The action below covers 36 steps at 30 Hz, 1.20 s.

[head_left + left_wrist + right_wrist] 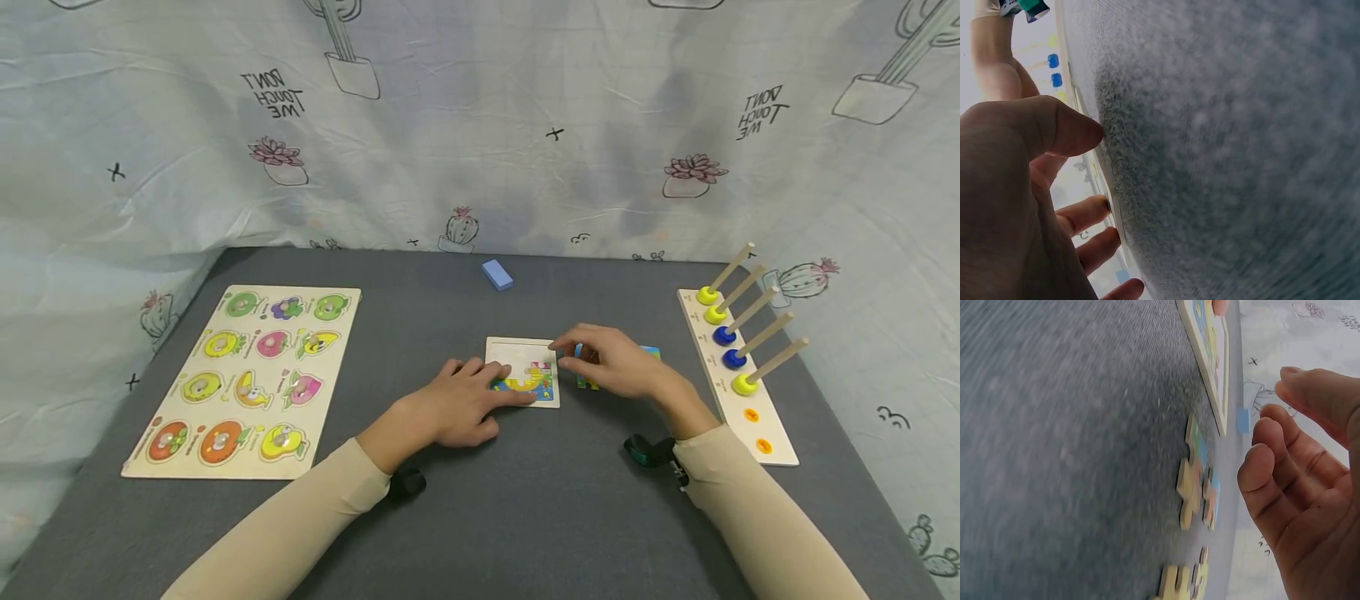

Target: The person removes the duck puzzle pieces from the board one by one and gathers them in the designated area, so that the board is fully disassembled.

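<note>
A small square wooden jigsaw tray, partly filled with colourful pieces, lies on the dark table. My left hand rests on its left and front part, fingers spread, thumb side toward me. My right hand hovers by the tray's right edge with loosely bent fingers. Nothing shows between the fingers in the right wrist view. Loose wooden jigsaw pieces lie on the table below that hand, mostly hidden by it in the head view.
A fruit puzzle board lies at the left. On the right stands a pegboard with upright wooden pegs bearing yellow and blue beads. A blue block lies toward the back, before a printed curtain.
</note>
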Each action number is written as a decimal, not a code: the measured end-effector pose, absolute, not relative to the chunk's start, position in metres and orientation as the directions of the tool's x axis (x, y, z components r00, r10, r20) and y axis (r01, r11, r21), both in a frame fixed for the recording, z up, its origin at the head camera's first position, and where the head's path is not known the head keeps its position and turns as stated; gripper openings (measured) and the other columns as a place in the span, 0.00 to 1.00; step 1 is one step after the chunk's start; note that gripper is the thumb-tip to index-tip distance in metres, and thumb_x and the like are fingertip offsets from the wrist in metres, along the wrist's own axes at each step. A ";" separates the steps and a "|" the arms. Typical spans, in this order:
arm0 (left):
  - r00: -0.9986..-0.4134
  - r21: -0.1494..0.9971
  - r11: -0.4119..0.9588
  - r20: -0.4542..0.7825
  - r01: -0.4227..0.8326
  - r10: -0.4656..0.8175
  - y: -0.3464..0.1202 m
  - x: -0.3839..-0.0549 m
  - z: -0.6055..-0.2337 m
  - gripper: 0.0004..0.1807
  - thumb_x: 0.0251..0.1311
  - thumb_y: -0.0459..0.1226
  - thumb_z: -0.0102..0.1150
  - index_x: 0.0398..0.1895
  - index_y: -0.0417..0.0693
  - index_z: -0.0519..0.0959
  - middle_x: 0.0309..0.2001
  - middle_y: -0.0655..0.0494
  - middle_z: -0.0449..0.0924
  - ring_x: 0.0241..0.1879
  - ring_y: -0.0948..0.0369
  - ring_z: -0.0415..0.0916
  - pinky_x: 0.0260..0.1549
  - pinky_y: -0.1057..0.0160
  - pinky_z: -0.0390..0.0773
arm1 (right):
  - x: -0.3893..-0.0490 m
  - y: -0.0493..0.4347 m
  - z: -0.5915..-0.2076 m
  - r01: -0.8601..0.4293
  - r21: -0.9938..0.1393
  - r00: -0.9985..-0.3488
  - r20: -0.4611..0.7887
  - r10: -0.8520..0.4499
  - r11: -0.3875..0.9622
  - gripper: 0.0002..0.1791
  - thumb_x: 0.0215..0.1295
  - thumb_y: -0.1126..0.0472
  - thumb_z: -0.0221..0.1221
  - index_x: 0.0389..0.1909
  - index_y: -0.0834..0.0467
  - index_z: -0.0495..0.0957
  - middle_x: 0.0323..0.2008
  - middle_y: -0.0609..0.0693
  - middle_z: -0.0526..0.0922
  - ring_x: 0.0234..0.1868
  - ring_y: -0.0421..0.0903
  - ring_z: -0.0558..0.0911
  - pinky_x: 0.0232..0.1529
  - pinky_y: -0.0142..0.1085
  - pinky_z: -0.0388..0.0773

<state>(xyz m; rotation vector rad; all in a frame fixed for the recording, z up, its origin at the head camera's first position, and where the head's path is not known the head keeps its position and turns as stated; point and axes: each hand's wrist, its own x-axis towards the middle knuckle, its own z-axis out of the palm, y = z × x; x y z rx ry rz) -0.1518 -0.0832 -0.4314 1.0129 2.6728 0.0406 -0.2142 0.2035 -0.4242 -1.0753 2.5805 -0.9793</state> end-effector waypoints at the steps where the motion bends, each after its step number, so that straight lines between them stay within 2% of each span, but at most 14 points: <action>1: -0.713 0.126 0.753 -0.252 0.646 0.654 -0.083 -0.152 -0.431 0.33 0.72 0.46 0.48 0.77 0.87 0.59 0.79 0.56 0.57 0.72 0.50 0.60 0.64 0.39 0.62 | -0.215 0.202 -0.425 -0.569 -0.638 -0.721 0.084 -0.688 0.519 0.15 0.74 0.60 0.62 0.59 0.58 0.81 0.42 0.45 0.81 0.29 0.41 0.75 0.32 0.36 0.75; 9: -0.707 0.138 0.750 -0.261 0.647 0.658 -0.083 -0.153 -0.430 0.34 0.72 0.45 0.48 0.77 0.88 0.58 0.79 0.56 0.58 0.72 0.50 0.60 0.66 0.38 0.60 | -0.218 0.191 -0.432 -0.596 -0.651 -0.688 0.112 -0.717 0.470 0.15 0.75 0.63 0.61 0.59 0.59 0.81 0.42 0.47 0.81 0.30 0.41 0.75 0.32 0.36 0.75; 22: -0.710 0.110 0.754 -0.271 0.648 0.650 -0.082 -0.154 -0.432 0.34 0.73 0.47 0.47 0.77 0.91 0.53 0.80 0.57 0.56 0.72 0.50 0.59 0.65 0.39 0.61 | -0.221 0.177 -0.440 -0.600 -0.652 -0.686 0.123 -0.717 0.463 0.13 0.75 0.64 0.60 0.57 0.57 0.82 0.47 0.47 0.84 0.29 0.42 0.74 0.34 0.36 0.72; 30: -0.707 0.113 0.753 -0.279 0.648 0.650 -0.082 -0.154 -0.432 0.33 0.74 0.47 0.47 0.77 0.90 0.54 0.80 0.57 0.55 0.73 0.50 0.58 0.66 0.39 0.59 | -0.222 0.175 -0.443 -0.567 -0.677 -0.692 0.081 -0.718 0.470 0.13 0.76 0.62 0.59 0.57 0.57 0.83 0.52 0.50 0.86 0.31 0.42 0.78 0.37 0.38 0.76; 36: -0.708 0.112 0.756 -0.285 0.645 0.646 -0.081 -0.154 -0.431 0.33 0.74 0.47 0.47 0.77 0.90 0.54 0.80 0.57 0.55 0.73 0.50 0.58 0.65 0.39 0.60 | -0.223 0.174 -0.444 -0.564 -0.677 -0.692 0.075 -0.718 0.472 0.13 0.77 0.62 0.58 0.57 0.56 0.83 0.51 0.50 0.87 0.31 0.40 0.79 0.37 0.38 0.77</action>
